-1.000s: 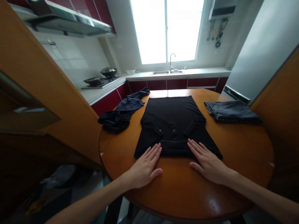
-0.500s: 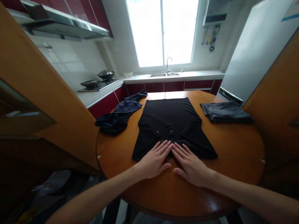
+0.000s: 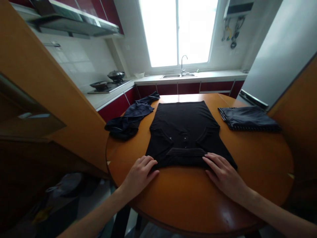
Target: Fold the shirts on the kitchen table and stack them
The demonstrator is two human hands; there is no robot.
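Note:
A black button-front shirt [image 3: 184, 119] lies flat on the wooden table [image 3: 183, 198], its collar band [image 3: 187, 152] toward me and its sleeves folded inward. Small buttons show near the middle, above the collar. My left hand [image 3: 142, 172] rests at the shirt's near left corner, fingers bent over the fabric edge and thumb apart from them. On the near edge, at the right end of the collar, lies my right hand [image 3: 223, 172]; its fingers stretch onto the cloth and its thumb is spread away. Neither hand visibly grips the fabric.
A crumpled dark blue garment [image 3: 132, 115] lies on the table's left side. Folded dark clothing [image 3: 250, 118] sits on the right. Beyond are a counter with a sink [image 3: 178, 76], a stove with a lidded pan [image 3: 116, 75], and a fridge [image 3: 269, 56] at right.
My hands have moved apart from the middle of the collar, the left to the near left corner and the right further right. The collar is now uncovered. The view has shifted slightly.

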